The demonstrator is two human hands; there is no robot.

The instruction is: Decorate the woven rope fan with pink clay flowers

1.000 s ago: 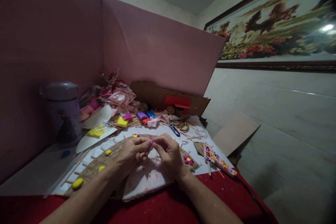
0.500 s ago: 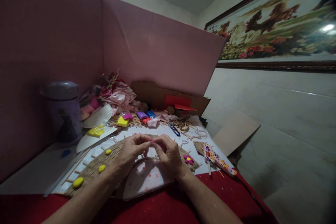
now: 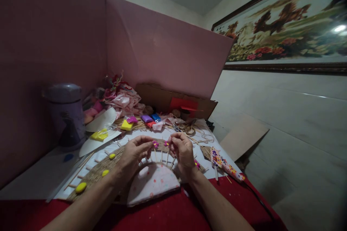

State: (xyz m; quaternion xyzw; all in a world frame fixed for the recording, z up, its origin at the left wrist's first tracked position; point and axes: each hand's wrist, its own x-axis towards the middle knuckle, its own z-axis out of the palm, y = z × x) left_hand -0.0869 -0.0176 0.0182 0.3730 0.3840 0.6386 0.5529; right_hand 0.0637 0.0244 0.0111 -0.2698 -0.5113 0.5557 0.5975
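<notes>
A fan-shaped piece of twine woven round thin sticks (image 3: 94, 174) lies in front of me, with a white, red-spotted cloth half-circle (image 3: 151, 184) at its base. Just left of a magenta flower with a yellow centre (image 3: 166, 144), a second magenta flower (image 3: 155, 144) shows on the weave. My left hand (image 3: 137, 150) is closed in a pinch beside the left flower. My right hand (image 3: 183, 151) pinches close to the other one. Whatever sits between either set of fingertips is too small to make out. Yellow clay lumps (image 3: 81, 187) dot the fan's left side. Another flower (image 3: 196, 164) is partly behind my right wrist.
Packets of coloured clay (image 3: 126, 125) lie behind the fan. A purple canister (image 3: 65, 115) stands at left. To the right lies a flower-patterned glue gun (image 3: 225, 164) with a cord. Scissors (image 3: 176, 128) are partly hidden. A red cloth (image 3: 162, 216) covers the front edge.
My hands were together, pinching a small magenta piece. Now they are apart, the right one shifted right, and two magenta flowers show between them.
</notes>
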